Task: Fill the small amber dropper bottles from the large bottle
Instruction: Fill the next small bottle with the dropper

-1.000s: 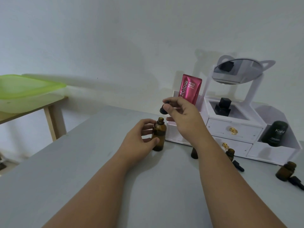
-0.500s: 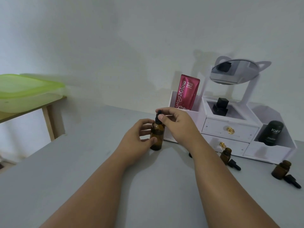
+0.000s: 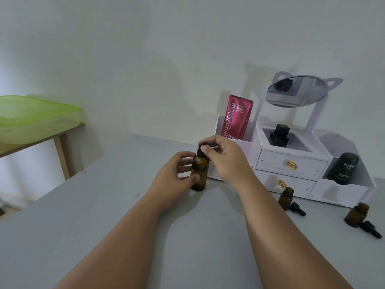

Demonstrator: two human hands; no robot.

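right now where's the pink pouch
The pink pouch stands upright in the white organizer's left compartment, right of centre in the head view, just behind the right hand.

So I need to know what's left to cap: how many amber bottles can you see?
3. The large bottle stands in the left hand; two small open bottles stand before the white organizer, one near its drawers, one far right. Another may hide behind the right arm.

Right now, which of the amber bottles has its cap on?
The large amber bottle, held upright by the left hand while the right hand pinches its black cap. The two small bottles beside the white organizer stand open.
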